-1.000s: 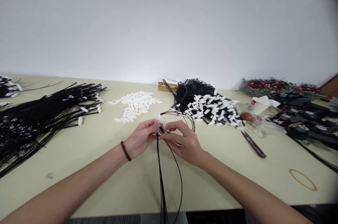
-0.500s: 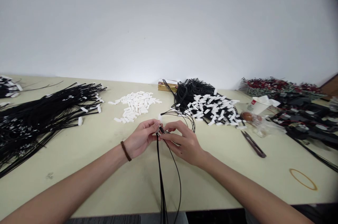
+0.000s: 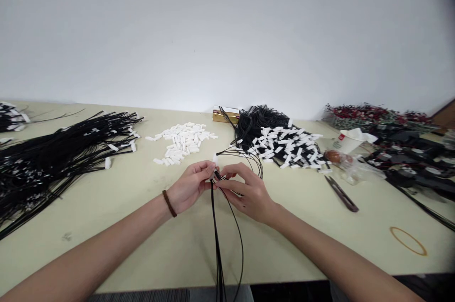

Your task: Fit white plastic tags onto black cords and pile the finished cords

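My left hand (image 3: 194,183) pinches a small white connector (image 3: 215,159) between thumb and fingers, just front of the table's middle. Close against it on the right, my right hand (image 3: 247,193) has its fingertips closed on thin black wires (image 3: 223,178) at the connector. Some wires hang down from the hands past the table's front edge, and others loop behind the right hand. The fingers hide just where the wires meet the connector. Beyond the hands lies a pile of loose white connectors (image 3: 185,141).
Bundled black cables (image 3: 71,150) cover the left side. More cables with white connector ends (image 3: 284,145) lie behind my right hand, near a gold box (image 3: 224,115). To the right are thread snips (image 3: 341,194), a paper cup (image 3: 348,141), a plastic bag (image 3: 355,171) and a rubber band (image 3: 408,241).
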A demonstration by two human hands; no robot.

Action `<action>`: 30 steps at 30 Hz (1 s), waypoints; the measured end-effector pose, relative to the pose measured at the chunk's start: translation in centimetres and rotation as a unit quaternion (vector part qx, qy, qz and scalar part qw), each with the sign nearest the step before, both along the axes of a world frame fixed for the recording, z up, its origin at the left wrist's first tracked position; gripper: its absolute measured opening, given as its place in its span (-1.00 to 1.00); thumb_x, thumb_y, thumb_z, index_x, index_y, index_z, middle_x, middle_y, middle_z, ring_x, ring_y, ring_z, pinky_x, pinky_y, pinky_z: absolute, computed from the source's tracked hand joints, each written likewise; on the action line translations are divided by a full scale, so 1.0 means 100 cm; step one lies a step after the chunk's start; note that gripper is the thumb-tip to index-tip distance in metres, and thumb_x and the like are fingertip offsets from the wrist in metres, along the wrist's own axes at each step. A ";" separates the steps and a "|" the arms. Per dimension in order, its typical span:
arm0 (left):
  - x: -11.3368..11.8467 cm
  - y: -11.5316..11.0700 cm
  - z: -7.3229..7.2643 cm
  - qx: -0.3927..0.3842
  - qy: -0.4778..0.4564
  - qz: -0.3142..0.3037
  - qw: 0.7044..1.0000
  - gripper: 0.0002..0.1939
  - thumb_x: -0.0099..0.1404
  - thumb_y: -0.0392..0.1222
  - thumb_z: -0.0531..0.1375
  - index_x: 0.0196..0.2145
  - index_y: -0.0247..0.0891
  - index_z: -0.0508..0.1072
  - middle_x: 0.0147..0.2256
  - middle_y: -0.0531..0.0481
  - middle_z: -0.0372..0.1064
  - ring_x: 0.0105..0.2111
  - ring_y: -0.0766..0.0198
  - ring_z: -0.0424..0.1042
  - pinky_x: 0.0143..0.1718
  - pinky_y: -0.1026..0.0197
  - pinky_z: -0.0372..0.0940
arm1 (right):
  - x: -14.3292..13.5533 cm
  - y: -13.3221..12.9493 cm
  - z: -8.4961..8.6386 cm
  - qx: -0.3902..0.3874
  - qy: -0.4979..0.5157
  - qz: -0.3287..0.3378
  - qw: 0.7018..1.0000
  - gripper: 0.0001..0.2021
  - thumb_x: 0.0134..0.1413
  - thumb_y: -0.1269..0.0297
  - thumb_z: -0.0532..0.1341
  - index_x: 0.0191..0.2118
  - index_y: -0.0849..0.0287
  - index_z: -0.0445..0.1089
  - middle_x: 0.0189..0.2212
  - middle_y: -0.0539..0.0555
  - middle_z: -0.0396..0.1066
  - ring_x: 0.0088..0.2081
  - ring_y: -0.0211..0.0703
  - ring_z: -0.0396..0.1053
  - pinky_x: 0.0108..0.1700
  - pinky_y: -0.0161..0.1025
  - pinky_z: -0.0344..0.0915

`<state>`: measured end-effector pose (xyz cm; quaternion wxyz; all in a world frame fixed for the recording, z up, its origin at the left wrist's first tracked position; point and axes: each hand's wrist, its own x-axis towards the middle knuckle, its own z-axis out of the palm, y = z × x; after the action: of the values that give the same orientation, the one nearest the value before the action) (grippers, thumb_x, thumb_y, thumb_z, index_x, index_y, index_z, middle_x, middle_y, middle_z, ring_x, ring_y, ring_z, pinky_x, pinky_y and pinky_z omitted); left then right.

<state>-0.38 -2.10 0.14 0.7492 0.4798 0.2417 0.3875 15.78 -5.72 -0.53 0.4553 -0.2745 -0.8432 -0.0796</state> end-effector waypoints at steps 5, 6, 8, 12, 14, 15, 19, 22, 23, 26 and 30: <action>0.001 0.001 -0.002 0.001 -0.004 -0.002 1.000 -0.80 0.14 -0.13 0.18 -0.50 -0.33 0.34 -0.50 0.07 0.25 -0.52 0.45 0.19 -0.46 0.35 0.14 | 0.001 0.000 0.000 -0.005 -0.002 0.005 1.000 -0.80 0.01 0.52 0.13 -0.24 0.13 0.35 -0.25 0.11 0.29 -0.26 -0.25 0.27 -0.26 -0.24 0.32; 0.001 0.001 -0.002 0.001 -0.004 -0.002 1.000 -0.80 0.14 -0.13 0.17 -0.50 -0.33 0.34 -0.50 0.07 0.25 -0.52 0.45 0.19 -0.46 0.35 0.14 | 0.001 0.000 0.000 -0.006 -0.001 0.007 1.000 -0.80 0.01 0.52 0.13 -0.24 0.13 0.35 -0.25 0.11 0.29 -0.26 -0.26 0.27 -0.26 -0.24 0.32; 0.000 0.001 -0.002 0.000 -0.002 -0.001 1.000 -0.80 0.13 -0.13 0.18 -0.50 -0.33 0.34 -0.50 0.07 0.25 -0.52 0.45 0.19 -0.46 0.34 0.14 | 0.001 0.000 0.000 -0.006 0.000 0.009 1.000 -0.80 0.01 0.52 0.13 -0.24 0.14 0.34 -0.25 0.11 0.29 -0.26 -0.26 0.27 -0.26 -0.25 0.32; 0.001 0.001 -0.001 0.002 -0.002 0.001 1.000 -0.79 0.12 -0.12 0.19 -0.51 -0.33 0.34 -0.50 0.07 0.25 -0.52 0.44 0.19 -0.47 0.34 0.14 | 0.001 0.000 0.000 -0.006 0.002 0.011 1.000 -0.80 0.00 0.52 0.13 -0.24 0.13 0.34 -0.25 0.11 0.29 -0.27 -0.26 0.27 -0.27 -0.24 0.32; 0.001 0.001 -0.001 0.002 -0.003 0.001 1.000 -0.80 0.12 -0.13 0.19 -0.51 -0.33 0.34 -0.51 0.07 0.25 -0.52 0.45 0.18 -0.47 0.34 0.14 | 0.000 0.000 0.000 -0.003 0.003 0.013 1.000 -0.80 0.00 0.53 0.13 -0.25 0.14 0.35 -0.25 0.11 0.29 -0.28 -0.25 0.28 -0.27 -0.24 0.32; 0.001 0.001 -0.001 0.001 -0.002 0.001 1.000 -0.80 0.12 -0.13 0.19 -0.51 -0.33 0.33 -0.51 0.07 0.25 -0.52 0.45 0.18 -0.47 0.34 0.14 | 0.000 0.000 0.000 -0.001 0.004 0.014 1.000 -0.80 -0.01 0.53 0.13 -0.25 0.15 0.35 -0.25 0.12 0.29 -0.28 -0.25 0.28 -0.27 -0.25 0.32; 0.000 0.001 -0.001 0.003 0.000 -0.002 1.000 -0.80 0.14 -0.13 0.17 -0.50 -0.33 0.34 -0.50 0.06 0.26 -0.51 0.44 0.19 -0.47 0.34 0.14 | 0.000 0.000 0.001 -0.003 0.001 0.013 1.000 -0.80 -0.02 0.54 0.14 -0.26 0.16 0.35 -0.25 0.12 0.29 -0.27 -0.25 0.28 -0.27 -0.25 0.32; 0.000 0.001 -0.002 0.005 0.001 -0.003 1.000 -0.79 0.13 -0.12 0.18 -0.51 -0.33 0.34 -0.50 0.06 0.26 -0.51 0.44 0.19 -0.47 0.34 0.14 | 0.001 0.000 0.000 -0.004 -0.001 0.013 1.000 -0.80 -0.01 0.54 0.13 -0.25 0.15 0.34 -0.25 0.12 0.29 -0.27 -0.26 0.27 -0.27 -0.25 0.32; 0.000 0.001 -0.002 0.005 0.001 -0.003 1.000 -0.79 0.13 -0.12 0.18 -0.51 -0.33 0.34 -0.50 0.06 0.26 -0.51 0.44 0.19 -0.47 0.34 0.13 | 0.001 0.000 0.000 -0.004 -0.001 0.013 1.000 -0.79 -0.01 0.53 0.13 -0.24 0.15 0.34 -0.24 0.12 0.29 -0.27 -0.26 0.27 -0.27 -0.25 0.32; 0.000 0.001 -0.001 0.006 0.000 -0.004 1.000 -0.79 0.12 -0.12 0.19 -0.51 -0.33 0.33 -0.49 0.06 0.25 -0.52 0.44 0.19 -0.47 0.34 0.14 | 0.001 0.000 0.000 -0.005 -0.002 0.009 1.000 -0.79 -0.01 0.53 0.13 -0.24 0.14 0.34 -0.24 0.11 0.29 -0.27 -0.26 0.28 -0.27 -0.25 0.32; 0.001 0.001 0.000 0.006 -0.003 0.000 1.000 -0.80 0.13 -0.14 0.18 -0.51 -0.33 0.33 -0.50 0.06 0.25 -0.52 0.44 0.19 -0.48 0.35 0.14 | 0.001 0.000 0.000 -0.005 -0.003 0.005 1.000 -0.80 0.00 0.52 0.12 -0.24 0.13 0.34 -0.24 0.11 0.29 -0.28 -0.27 0.28 -0.26 -0.26 0.32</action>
<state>-0.31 -2.03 0.12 0.7470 0.4835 0.2369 0.3901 15.84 -5.75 -0.52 0.4518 -0.2722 -0.8463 -0.0737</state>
